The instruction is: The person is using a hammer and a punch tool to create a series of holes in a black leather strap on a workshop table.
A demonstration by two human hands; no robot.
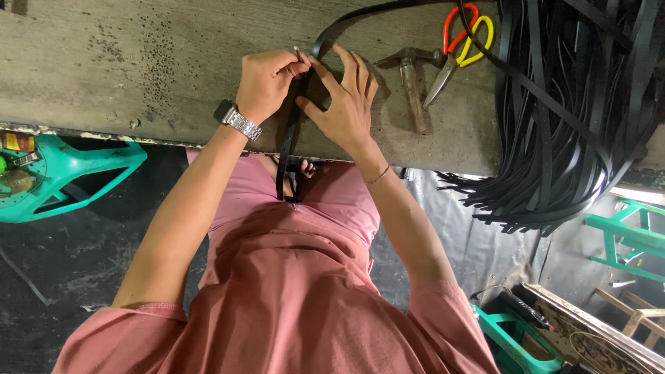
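A long black strap (289,138) runs across the worn wooden workbench (138,62) and hangs over its near edge into my lap. My left hand (267,83), with a metal watch on the wrist, is closed on a small metal piece at the strap, pinching it. My right hand (344,97) presses the strap from the other side with thumb and fingers spread around it. Both hands touch the strap at the same spot.
A hammer (410,83) lies right of my hands, with red and yellow handled scissors (457,41) beside it. A big bundle of black straps (575,118) drapes over the bench's right end. Green plastic stools (62,173) stand on the floor at left and right.
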